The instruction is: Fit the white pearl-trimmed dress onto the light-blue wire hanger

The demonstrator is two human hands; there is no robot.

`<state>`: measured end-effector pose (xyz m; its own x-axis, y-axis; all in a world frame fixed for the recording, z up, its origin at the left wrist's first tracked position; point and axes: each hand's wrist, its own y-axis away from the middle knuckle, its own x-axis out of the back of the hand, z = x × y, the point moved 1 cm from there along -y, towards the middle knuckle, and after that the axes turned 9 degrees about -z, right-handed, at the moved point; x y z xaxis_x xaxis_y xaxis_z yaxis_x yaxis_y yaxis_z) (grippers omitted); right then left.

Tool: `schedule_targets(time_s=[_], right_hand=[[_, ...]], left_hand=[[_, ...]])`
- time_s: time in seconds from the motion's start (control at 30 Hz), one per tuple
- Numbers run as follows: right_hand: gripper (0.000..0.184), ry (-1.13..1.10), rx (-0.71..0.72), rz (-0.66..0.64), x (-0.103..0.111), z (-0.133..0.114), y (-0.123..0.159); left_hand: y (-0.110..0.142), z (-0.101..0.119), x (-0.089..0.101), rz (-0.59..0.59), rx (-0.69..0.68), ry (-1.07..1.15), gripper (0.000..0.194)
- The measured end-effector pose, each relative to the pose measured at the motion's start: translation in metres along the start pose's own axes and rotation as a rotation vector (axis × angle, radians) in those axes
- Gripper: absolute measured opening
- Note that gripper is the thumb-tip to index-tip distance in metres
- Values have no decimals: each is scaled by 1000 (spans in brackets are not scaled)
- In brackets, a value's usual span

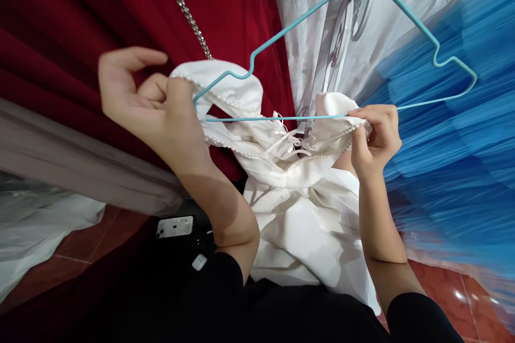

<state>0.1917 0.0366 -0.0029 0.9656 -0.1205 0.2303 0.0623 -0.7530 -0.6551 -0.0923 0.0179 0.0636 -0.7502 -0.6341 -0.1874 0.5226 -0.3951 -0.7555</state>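
A white dress [298, 220] with pearl-beaded edges hangs in front of me, its skirt falling in folds toward my lap. My left hand [156, 96] pinches the dress's left shoulder strap by its pearl trim, around the left end of a light blue hanger [306, 13]. At the other side, my right hand [378, 136] grips the right strap between thumb and fingers, close against the hanger's bottom bar. The hanger's right end sticks out bare beyond my right hand. White ties show inside the bodice.
Dark red fabric [225, 5] with a beaded chain [185, 8] hangs on the left. Blue tulle [450, 134] fills the right. White cloth [301, 5] and a metal stand [336, 48] are behind. A phone [175, 226] and a small white case [199, 262] lie at lower left.
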Motion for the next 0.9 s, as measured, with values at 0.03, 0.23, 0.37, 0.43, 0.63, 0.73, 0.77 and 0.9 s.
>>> schedule_targets(time_s=[0.03,0.23,0.37,0.43,0.63,0.73,0.77,0.9], right_hand=[[14,2,-5,5,-1,-2,1],[15,11,-15,-8,-2,-6,3],[14,14,-47,7,-1,-2,3],[13,5,-68,11,-1,-1,3],[13,0,-68,12,0,-5,4],[15,25,-28,4,-1,-6,4],[16,36,-10,2,-1,-6,4],[19,32,-7,7,-3,-7,4]], left_hand=[[-2,10,-4,-41,7,-32,26],[-5,31,-5,-34,-56,-111,21],[-6,27,-3,-58,-32,-137,19],[-6,32,-11,-100,3,-155,19],[-6,43,-36,-205,-5,-142,20],[-7,38,-43,-336,46,-102,21],[-5,35,-45,-385,86,-91,19],[8,26,-52,-496,231,-14,22]])
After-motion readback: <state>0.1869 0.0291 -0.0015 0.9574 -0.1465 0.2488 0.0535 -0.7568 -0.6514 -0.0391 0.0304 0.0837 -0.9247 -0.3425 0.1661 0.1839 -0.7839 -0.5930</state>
